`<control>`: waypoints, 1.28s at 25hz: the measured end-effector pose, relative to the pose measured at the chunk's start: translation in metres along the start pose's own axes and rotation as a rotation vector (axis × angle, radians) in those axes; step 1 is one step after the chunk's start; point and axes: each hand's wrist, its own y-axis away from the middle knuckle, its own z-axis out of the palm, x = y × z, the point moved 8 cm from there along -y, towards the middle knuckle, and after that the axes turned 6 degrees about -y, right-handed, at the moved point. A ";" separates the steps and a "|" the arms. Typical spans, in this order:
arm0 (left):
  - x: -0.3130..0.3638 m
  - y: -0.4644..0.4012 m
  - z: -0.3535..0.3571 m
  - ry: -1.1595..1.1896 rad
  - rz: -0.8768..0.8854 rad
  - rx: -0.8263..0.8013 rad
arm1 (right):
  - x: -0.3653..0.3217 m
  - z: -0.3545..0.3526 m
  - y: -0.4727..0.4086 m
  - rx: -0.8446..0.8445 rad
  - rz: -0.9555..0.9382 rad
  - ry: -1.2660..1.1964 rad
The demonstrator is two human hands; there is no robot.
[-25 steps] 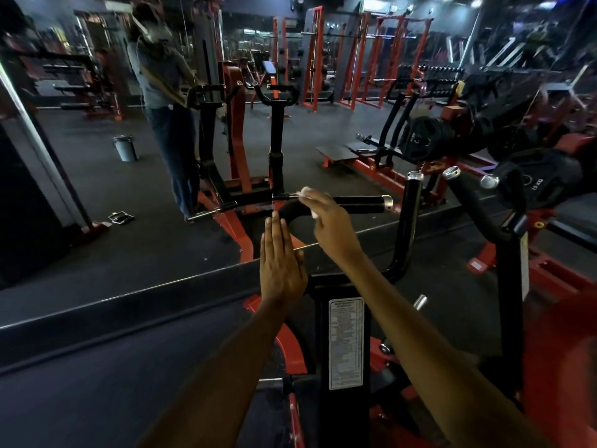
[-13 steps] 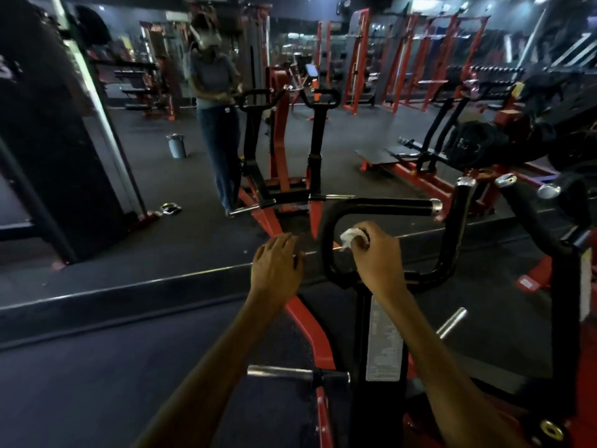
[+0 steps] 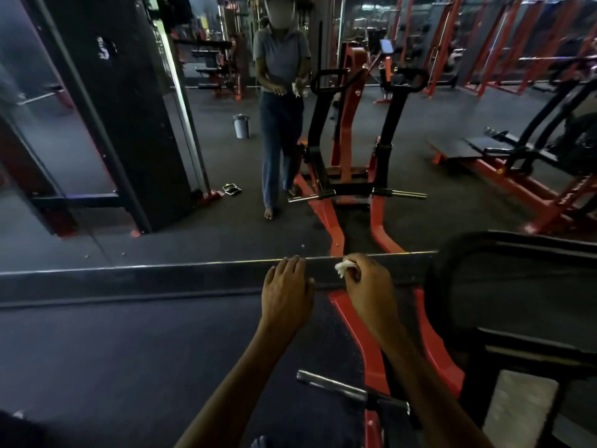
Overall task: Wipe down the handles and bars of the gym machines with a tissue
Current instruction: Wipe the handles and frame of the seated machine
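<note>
My right hand [image 3: 368, 286] is curled round a crumpled white tissue [image 3: 342, 268] and hangs in the air, clear of the machine. The black looped handle [image 3: 452, 253] of the red and black machine sits just to its right, blurred. My left hand [image 3: 286, 289] floats beside the right one with relaxed fingers, holding nothing. A chrome weight peg [image 3: 326, 383] sticks out low on the machine's red frame [image 3: 355, 321]. A white label [image 3: 520, 405] marks its black upright.
A wall mirror [image 3: 193, 156] stands ahead, its lower edge [image 3: 161, 265] running across the view. It reflects a person, the same machine, a small bin [image 3: 241, 126] and red racks. Dark rubber floor [image 3: 113, 350] spreads to the left.
My right hand has come off the handle loop with the tissue and drawn left. My view has swung left and down, pushing the handle toward the right edge.
</note>
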 end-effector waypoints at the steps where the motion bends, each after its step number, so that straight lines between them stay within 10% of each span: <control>1: -0.012 -0.019 0.004 0.000 0.013 -0.009 | 0.008 0.013 -0.015 -0.002 0.022 -0.006; 12: -0.035 -0.211 0.070 0.074 0.394 -0.227 | 0.085 0.057 -0.133 0.190 0.370 0.084; 32: 0.297 -0.265 0.199 0.364 1.466 -0.463 | 0.189 -0.142 -0.104 1.044 0.883 0.607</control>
